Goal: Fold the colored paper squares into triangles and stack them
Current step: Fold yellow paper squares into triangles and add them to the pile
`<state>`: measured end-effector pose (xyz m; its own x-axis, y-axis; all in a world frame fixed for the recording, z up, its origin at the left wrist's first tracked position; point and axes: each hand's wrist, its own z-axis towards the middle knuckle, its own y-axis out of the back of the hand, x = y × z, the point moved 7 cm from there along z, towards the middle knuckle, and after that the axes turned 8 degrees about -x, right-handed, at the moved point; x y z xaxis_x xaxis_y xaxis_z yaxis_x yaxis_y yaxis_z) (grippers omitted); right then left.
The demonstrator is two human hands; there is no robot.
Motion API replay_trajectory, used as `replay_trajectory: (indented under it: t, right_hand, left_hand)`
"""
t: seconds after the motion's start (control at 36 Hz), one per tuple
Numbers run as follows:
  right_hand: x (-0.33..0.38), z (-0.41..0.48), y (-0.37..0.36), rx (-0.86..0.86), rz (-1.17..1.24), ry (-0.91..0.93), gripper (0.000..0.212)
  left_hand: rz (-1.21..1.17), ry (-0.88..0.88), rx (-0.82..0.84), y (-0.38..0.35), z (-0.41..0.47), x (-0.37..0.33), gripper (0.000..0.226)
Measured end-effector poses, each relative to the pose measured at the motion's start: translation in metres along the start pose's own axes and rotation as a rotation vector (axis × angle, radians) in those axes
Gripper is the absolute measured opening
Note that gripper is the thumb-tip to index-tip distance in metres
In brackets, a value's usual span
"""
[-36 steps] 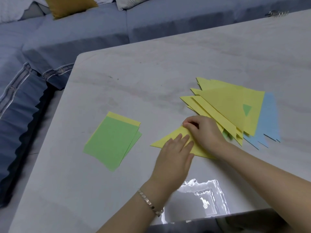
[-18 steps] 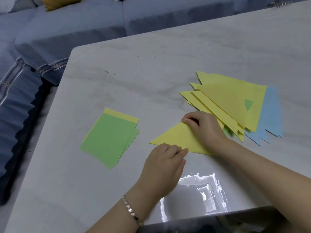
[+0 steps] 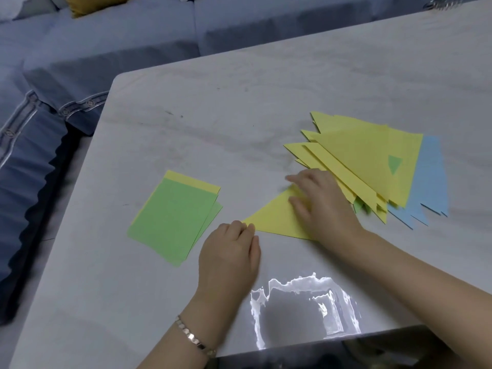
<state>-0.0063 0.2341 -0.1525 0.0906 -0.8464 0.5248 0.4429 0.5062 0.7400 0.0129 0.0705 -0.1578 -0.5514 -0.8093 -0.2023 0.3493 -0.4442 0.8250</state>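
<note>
A folded yellow triangle (image 3: 277,218) lies flat on the table's near middle. My right hand (image 3: 322,206) rests on its right part, fingers spread and pressing it down. The fingertips of my left hand (image 3: 229,254) touch the triangle's left corner, knuckles curled. Behind my right hand is a fanned stack of folded triangles (image 3: 367,161), yellow on top with blue and green ones under it. To the left is a small pile of unfolded squares (image 3: 173,219), green on top with a yellow edge showing.
The pale marble table (image 3: 239,107) has its rounded far-left corner near a blue sofa (image 3: 80,43). A bright glare patch (image 3: 300,302) sits near the front edge. A bracelet (image 3: 194,338) is on my left wrist.
My left hand slid back off the triangle to its left corner. My right hand opened and spread flat over the triangle's right part.
</note>
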Motion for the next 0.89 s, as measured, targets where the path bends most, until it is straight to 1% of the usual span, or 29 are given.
replay_trajectory:
  t: [0.03, 0.08, 0.17, 0.22, 0.33, 0.5, 0.56, 0.67, 0.69, 0.75, 0.81, 0.83, 0.89]
  right_hand:
    - [0.011, -0.007, 0.0, 0.013, -0.02, 0.115, 0.028]
    - [0.027, -0.027, -0.005, 0.108, -0.043, 0.277, 0.03]
    - [0.03, -0.054, -0.013, 0.226, -0.125, 0.383, 0.031]
    - [0.023, -0.064, -0.008, 0.227, -0.141, 0.379, 0.03]
    - [0.007, -0.072, 0.019, 0.144, -0.144, 0.341, 0.026]
    - [-0.016, -0.087, 0.051, 0.088, -0.19, 0.321, 0.022]
    - [-0.022, -0.087, 0.059, 0.059, -0.196, 0.274, 0.023]
    - [-0.022, -0.073, 0.066, 0.049, -0.218, 0.138, 0.041]
    - [-0.019, -0.067, 0.066, 0.036, -0.216, 0.102, 0.043]
    - [-0.008, -0.052, 0.064, 0.024, -0.186, 0.019, 0.04]
    - [-0.003, -0.036, 0.054, 0.088, -0.154, -0.121, 0.028]
    - [-0.003, -0.03, 0.043, 0.156, -0.161, -0.19, 0.026]
    - [-0.003, -0.021, 0.023, 0.298, -0.182, -0.307, 0.049]
  left_hand:
    - [0.011, -0.006, 0.006, 0.0, 0.0, 0.0, 0.029]
    - [0.015, -0.017, 0.019, -0.001, -0.001, 0.001, 0.027]
    - [0.009, -0.018, 0.025, -0.002, -0.001, 0.002, 0.027]
    - [0.012, -0.011, 0.026, -0.001, -0.001, 0.002, 0.026]
    - [0.007, -0.012, 0.017, 0.0, 0.0, 0.001, 0.028]
    - [-0.011, -0.003, 0.001, -0.001, -0.002, 0.002, 0.029]
    - [-0.012, -0.003, 0.004, -0.001, -0.002, 0.002, 0.029]
    - [-0.016, 0.002, 0.0, 0.0, -0.002, 0.002, 0.027]
    - [-0.015, 0.003, 0.0, -0.001, -0.002, 0.002, 0.027]
    - [-0.018, 0.01, 0.0, -0.001, -0.002, 0.003, 0.023]
    - [-0.023, 0.025, 0.011, -0.001, -0.002, 0.003, 0.02]
    - [-0.024, 0.032, 0.02, -0.001, -0.002, 0.003, 0.018]
    - [-0.02, 0.039, 0.035, -0.002, -0.002, 0.003, 0.014]
